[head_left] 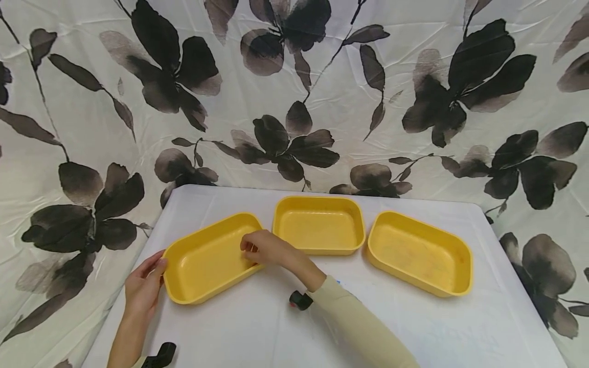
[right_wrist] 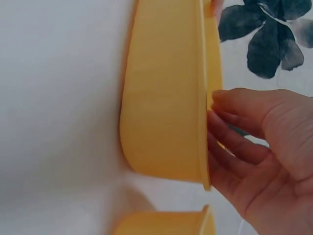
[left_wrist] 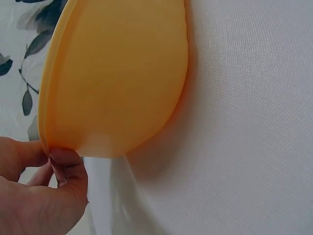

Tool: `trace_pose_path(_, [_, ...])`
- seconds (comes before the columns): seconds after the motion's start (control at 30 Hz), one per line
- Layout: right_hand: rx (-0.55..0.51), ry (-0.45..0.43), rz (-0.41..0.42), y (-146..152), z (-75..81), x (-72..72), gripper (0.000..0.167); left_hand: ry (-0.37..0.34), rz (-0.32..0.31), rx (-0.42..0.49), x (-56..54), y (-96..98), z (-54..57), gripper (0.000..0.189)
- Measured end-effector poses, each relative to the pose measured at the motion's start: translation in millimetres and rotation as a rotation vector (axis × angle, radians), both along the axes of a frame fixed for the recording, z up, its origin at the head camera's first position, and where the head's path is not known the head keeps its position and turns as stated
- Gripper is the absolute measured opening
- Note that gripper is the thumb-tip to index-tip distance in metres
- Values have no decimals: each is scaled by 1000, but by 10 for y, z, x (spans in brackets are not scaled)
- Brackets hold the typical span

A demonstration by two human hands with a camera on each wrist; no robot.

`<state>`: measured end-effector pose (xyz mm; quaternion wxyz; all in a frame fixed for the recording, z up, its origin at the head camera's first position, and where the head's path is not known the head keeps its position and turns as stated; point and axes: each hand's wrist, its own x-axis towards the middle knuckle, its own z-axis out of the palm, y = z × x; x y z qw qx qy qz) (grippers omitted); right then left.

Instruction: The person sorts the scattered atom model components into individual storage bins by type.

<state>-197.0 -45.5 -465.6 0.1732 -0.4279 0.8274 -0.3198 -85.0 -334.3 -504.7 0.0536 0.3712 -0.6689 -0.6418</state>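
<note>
A yellow rectangular tray (head_left: 184,280) lies angled at the left of the white table. My left hand (head_left: 143,286) pinches its left end by the rim, thumb and fingers at the edge in the left wrist view. Over the right end of the same tray hangs my right hand (head_left: 264,248), its fingers bent down past the rim. In the right wrist view the tray wall (right_wrist: 161,98) hides the tips of those fingers (right_wrist: 239,142), so whether they hold anything is not visible. No object shows inside this tray.
Behind and to the right stand a second yellow tray (head_left: 319,251) in the middle and a third yellow tray (head_left: 414,281). White cloth covers the table (head_left: 257,337). A floral cloth (head_left: 345,117) hangs behind it. Dark wrist-camera parts (head_left: 301,300) show near the right sleeve.
</note>
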Motion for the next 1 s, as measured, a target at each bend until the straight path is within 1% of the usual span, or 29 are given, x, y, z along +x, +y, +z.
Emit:
trace_pose_path(0.13, [-61, -31, -25, 89, 28, 26, 14, -5, 7, 0, 2, -4, 7, 50])
trace_pose_path(0.23, [-104, -34, -53, 163, 27, 46, 15, -7, 4, 5, 8, -2, 14, 50])
trace_pose_path(0.4, [-193, -14, -95, 299, 5, 88, 15, -4, 0, -12, 6, 12, 6, 51])
trace_pose_path(0.6, [-291, 20, -129, 458, -43, 157, 14, 27, 11, -7, 14, 21, -3, 50])
trace_pose_path(0.77, [-330, 3, -168, 595, -73, 239, 15, 26, 7, -15, 15, 24, -13, 50])
trace_pose_path(1.0, [-339, -10, -227, 770, -103, 348, 17, 26, 6, -22, 18, 27, -17, 50])
